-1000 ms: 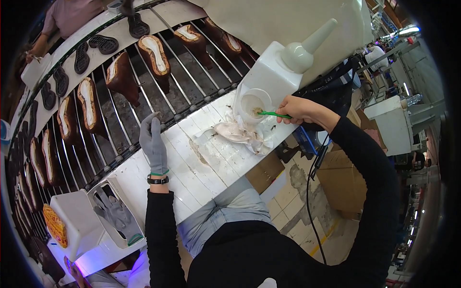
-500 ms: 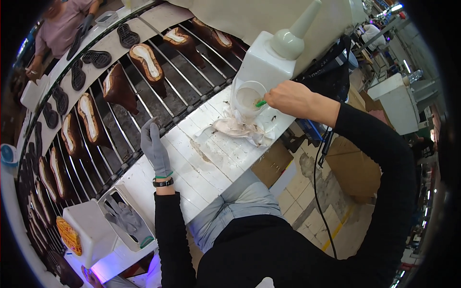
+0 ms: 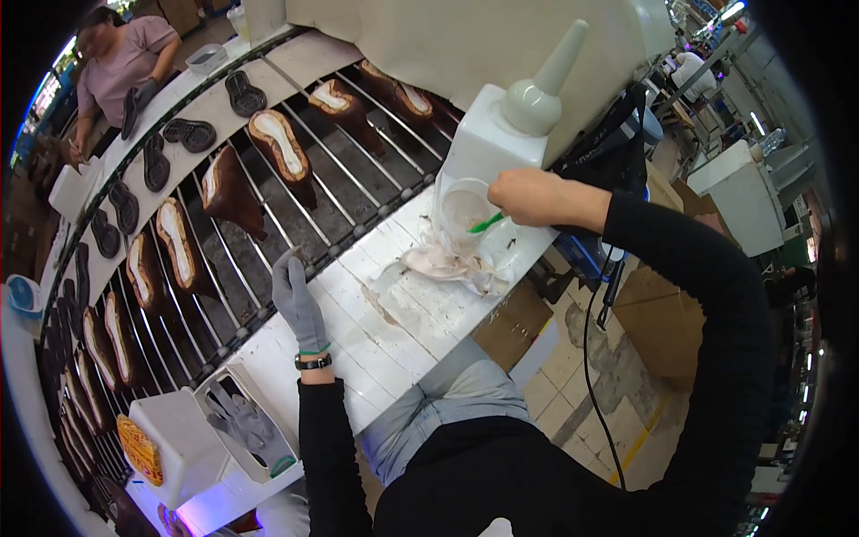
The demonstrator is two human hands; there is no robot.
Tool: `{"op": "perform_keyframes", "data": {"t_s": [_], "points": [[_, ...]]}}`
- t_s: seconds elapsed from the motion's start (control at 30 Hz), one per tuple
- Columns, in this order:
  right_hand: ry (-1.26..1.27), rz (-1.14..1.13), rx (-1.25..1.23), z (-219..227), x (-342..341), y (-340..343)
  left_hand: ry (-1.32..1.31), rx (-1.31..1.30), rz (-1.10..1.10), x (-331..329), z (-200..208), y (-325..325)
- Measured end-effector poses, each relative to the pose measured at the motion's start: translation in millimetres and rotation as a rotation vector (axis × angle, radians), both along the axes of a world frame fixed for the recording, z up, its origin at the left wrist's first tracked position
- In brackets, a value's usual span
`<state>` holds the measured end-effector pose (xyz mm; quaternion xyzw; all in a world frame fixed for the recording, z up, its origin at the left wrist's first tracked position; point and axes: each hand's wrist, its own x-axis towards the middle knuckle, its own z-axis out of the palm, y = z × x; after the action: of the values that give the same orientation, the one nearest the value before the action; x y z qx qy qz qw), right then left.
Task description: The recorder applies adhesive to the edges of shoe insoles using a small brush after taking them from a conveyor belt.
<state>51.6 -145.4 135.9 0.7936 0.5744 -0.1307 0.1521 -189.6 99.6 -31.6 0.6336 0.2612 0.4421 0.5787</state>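
Note:
My bare right hand (image 3: 534, 199) is closed around a thin green-handled tool (image 3: 486, 223), likely a brush. Its lower end dips into a clear plastic cup (image 3: 458, 204); the tip is hard to make out. Just behind the cup stands a white squeeze bottle (image 3: 490, 139) with a long nozzle. A crumpled, stained whitish cloth (image 3: 445, 265) lies in front of it. My left hand (image 3: 300, 306), in a grey glove, is at the bench edge beside the conveyor, fingers stretched out, holding nothing I can see.
Brown shoe uppers (image 3: 280, 145) with pale undersides upward sit on the conveyor's metal bars. Black soles (image 3: 244, 95) line the ledge beyond. At lower left, a white container (image 3: 288, 447) holds grey gloves. Another person (image 3: 134, 67) works across the conveyor, holding a sole.
My right hand has shifted slightly at the cup, and more of the green handle shows. The left hand stays by the conveyor edge. The whole view has shifted a little.

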Motion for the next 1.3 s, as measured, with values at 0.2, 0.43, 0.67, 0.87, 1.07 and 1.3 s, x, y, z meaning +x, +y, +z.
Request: {"op": "perform_keyframes", "data": {"t_s": [0.2,0.43,0.67,0.87,1.07,1.3], "points": [[-0.056,-0.253,0.122,5.8,-19.1,-11.6,0.083,0.0,0.019,-4.0,3.6,0.2],[-0.225,0.13,0.093,-0.8,-21.9,0.2,0.062,-0.026,0.017,-0.6,3.9,1.0],[-0.14,0.227,0.085,1.9,-5.9,9.9,0.045,-0.029,0.014,-0.1,8.8,-2.9],[-0.027,0.078,-0.058,12.5,-5.8,15.3,0.085,-0.011,0.018,-2.5,7.6,-1.7],[0.106,-0.019,-0.012,-9.0,15.7,8.9,0.071,-0.073,0.012,-2.1,7.1,1.0],[0.523,-0.447,-0.113,-19.4,40.1,-4.5,0.029,-0.044,-0.004,3.9,3.1,0.4]]}}
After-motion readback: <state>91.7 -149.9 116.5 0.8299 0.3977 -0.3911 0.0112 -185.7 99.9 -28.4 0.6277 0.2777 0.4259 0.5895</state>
